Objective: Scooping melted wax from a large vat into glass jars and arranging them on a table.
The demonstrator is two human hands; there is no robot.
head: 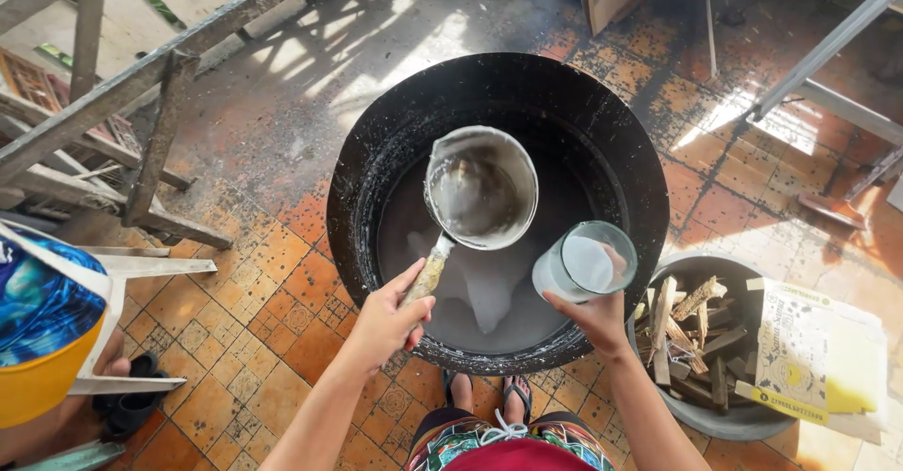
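Observation:
A big black round pot stands on the tiled floor with pale milky liquid in its bottom. My left hand grips the handle of a metal ladle, whose bowl hangs over the middle of the pot and holds some whitish liquid. My right hand holds a clear glass of white liquid upright over the pot's near right rim. My sandalled feet stand just in front of the pot.
A grey basin full of split firewood sits to the right, with a yellow and white paper bag lying on it. A dirty wooden frame stands at the left. A person in a blue and yellow garment is at the far left.

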